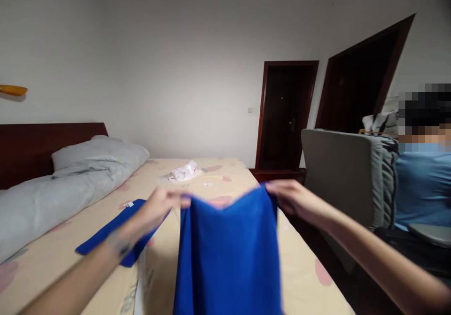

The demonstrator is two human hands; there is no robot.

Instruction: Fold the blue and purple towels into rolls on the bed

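A plain blue cloth (232,258) hangs upright over the bed, held up by both hands, with its top edge sagging between them. My left hand (162,207) is closed on its top left corner. At the opposite top corner, my right hand (292,195) pinches the fabric. The lower end of the cloth runs out of view. Behind my left forearm lies a flat, folded blue cloth (110,226) with a small white label, partly hidden by the arm.
The bed (317,240) has a cream patterned sheet. A grey quilt (98,169) lies along its left side, and a crumpled white plastic bag (186,171) near the far end. To the right stand a grey upright panel (338,179) and a person in blue (423,183).
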